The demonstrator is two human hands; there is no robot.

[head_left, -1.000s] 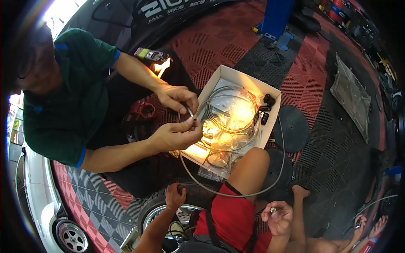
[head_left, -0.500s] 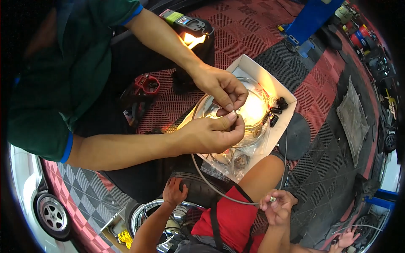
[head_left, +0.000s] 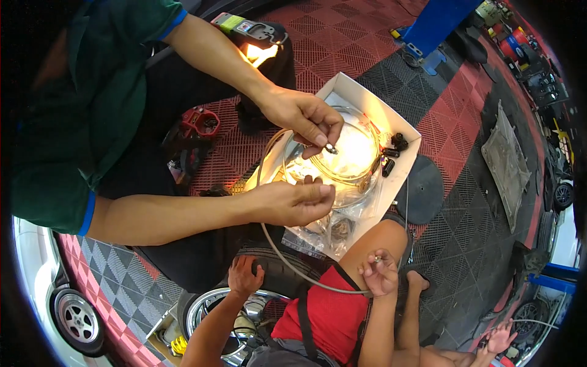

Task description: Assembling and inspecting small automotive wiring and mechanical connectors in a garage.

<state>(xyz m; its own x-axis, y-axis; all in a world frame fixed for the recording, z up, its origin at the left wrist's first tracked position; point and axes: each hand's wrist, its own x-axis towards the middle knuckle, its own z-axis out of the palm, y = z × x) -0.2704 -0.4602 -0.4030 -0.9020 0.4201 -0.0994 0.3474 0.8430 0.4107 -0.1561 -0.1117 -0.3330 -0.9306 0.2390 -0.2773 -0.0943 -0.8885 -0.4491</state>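
My left hand lies on the black tyre of a chrome wheel, fingers curled over the rubber. My right hand, above my bare knee, pinches a small metal fitting at the end of a thin grey hose. The hose curves up to a co-worker in a green shirt. That person's lower hand holds the hose, and the upper hand pinches a tiny metal part over a white box of coiled hose and plastic bags.
Red and black floor tiles surround us. A lit work lamp and a red tool lie behind the box, with a black round pad to its right. A blue lift post stands at the back. A white car's wheel shows lower left.
The co-worker's hands have drawn apart; the upper one lifted away with the small part. My right hand has risen slightly with the hose end. My left hand stays on the tyre.
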